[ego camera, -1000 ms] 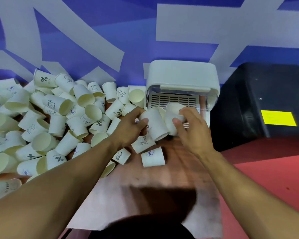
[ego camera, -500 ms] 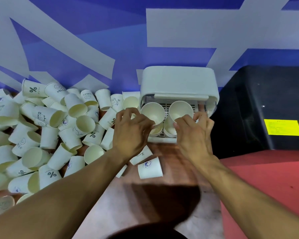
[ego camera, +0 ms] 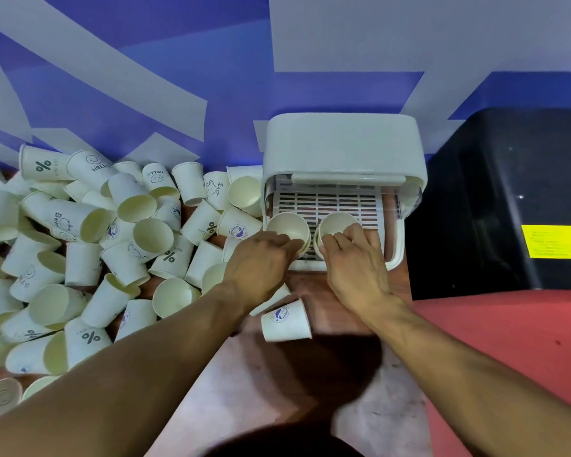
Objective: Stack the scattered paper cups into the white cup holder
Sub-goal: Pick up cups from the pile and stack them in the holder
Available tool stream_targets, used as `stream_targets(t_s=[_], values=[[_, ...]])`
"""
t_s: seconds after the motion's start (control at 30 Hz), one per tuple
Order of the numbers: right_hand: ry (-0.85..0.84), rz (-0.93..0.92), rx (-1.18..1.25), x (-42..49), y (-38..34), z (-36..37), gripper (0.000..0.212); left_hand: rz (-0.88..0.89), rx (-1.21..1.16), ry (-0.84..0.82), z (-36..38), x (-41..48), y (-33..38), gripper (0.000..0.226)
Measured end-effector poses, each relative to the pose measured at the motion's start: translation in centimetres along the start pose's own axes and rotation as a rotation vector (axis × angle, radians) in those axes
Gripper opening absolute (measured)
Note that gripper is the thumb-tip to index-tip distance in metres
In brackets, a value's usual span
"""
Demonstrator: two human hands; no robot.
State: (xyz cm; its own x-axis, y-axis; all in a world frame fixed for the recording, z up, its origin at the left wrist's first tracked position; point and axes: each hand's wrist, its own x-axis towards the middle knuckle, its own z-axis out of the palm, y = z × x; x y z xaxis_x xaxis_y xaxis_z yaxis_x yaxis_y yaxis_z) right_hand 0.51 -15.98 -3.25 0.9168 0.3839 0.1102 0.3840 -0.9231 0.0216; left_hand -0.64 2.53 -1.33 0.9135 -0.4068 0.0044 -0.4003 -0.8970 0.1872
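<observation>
Paper cups (ego camera: 112, 242): a loose heap on the left of the table (ego camera: 277, 384), most on their sides, cut off at the frame's left edge. Black box (ego camera: 508, 199) on the right, also cut off. White cup holder (ego camera: 340, 143) between them, front open, slatted floor showing. Left hand (ego camera: 261, 262) curls round the left cup (ego camera: 287, 225), upright at the holder's front. Right hand (ego camera: 356, 265) grasps the right cup (ego camera: 335, 222) just beside it. Both cup bases are hidden behind the fingers. Lone cup (ego camera: 285, 321) lies near the wrists. Yellow label (ego camera: 556, 240) on the box: print too blurred to read.
</observation>
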Motion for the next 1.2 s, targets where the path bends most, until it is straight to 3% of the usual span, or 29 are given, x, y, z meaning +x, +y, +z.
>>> stream_targets(t_s=[0.17,0.27,0.4,0.63,0.8,0.87,0.97,1.07,1.2], values=[[-0.07,-0.048,0.054,0.2,-0.2,1.0,0.005,-0.004,-0.026,-0.204,0.7,1.0,-0.3,0.044],[-0.089,-0.02,0.09,0.3,-0.3,1.6,0.008,-0.001,-0.053,-0.22,1.2,1.2,-0.2,0.056],[-0.077,0.015,0.141,0.3,-0.4,1.9,0.018,-0.04,-0.083,-0.211,1.1,1.4,0.0,0.043],[-0.107,0.037,0.13,0.6,-0.8,1.5,0.017,-0.092,-0.109,-0.266,0.6,1.4,0.4,0.032],[-0.031,0.066,0.122,0.2,-1.5,-0.7,0.034,-0.073,-0.088,-0.119,-0.2,-0.3,0.8,0.026],[0.027,0.052,0.178,-0.2,-2.3,-1.8,0.032,-0.075,-0.059,-0.079,-1.0,-1.5,1.0,0.036],[0.061,0.017,0.252,-0.4,-4.2,-3.3,0.024,-0.137,-0.061,-0.05,-2.2,-3.8,1.1,0.055],[0.068,-0.057,0.316,-0.6,-6.8,-4.5,0.023,-0.237,-0.067,0.001,-3.1,-6.8,0.5,0.034],[0.054,-0.159,0.381,-1.2,-11.0,-5.8,0.028,-0.373,-0.042,0.031,-4.8,-11.7,-0.9,0.033]])
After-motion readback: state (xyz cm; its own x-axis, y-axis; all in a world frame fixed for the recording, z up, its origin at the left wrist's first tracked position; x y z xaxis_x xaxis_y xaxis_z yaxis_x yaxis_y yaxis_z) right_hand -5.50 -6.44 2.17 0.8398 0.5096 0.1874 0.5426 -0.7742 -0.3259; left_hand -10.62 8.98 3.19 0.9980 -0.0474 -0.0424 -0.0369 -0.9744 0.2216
